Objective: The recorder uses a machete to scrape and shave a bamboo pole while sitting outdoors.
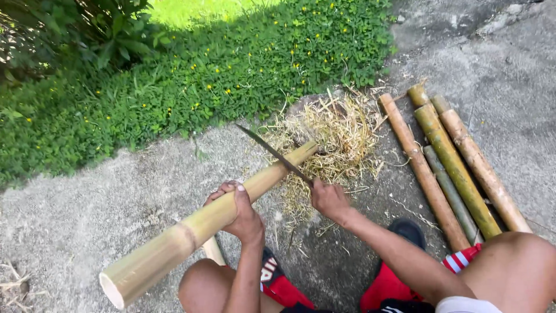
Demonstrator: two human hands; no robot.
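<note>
One long bamboo pole (208,223) is gripped by the left hand (240,211), fingers wrapped over its top, its far end lying in a pile of shavings (333,139) beyond both hands. A dark blade (272,153) is clamped in the right hand (328,199), its edge laid against the pole just ahead of that hand. Five cut bamboo lengths (457,168) are laid side by side on the concrete ground (104,191), right of the right hand.
</note>
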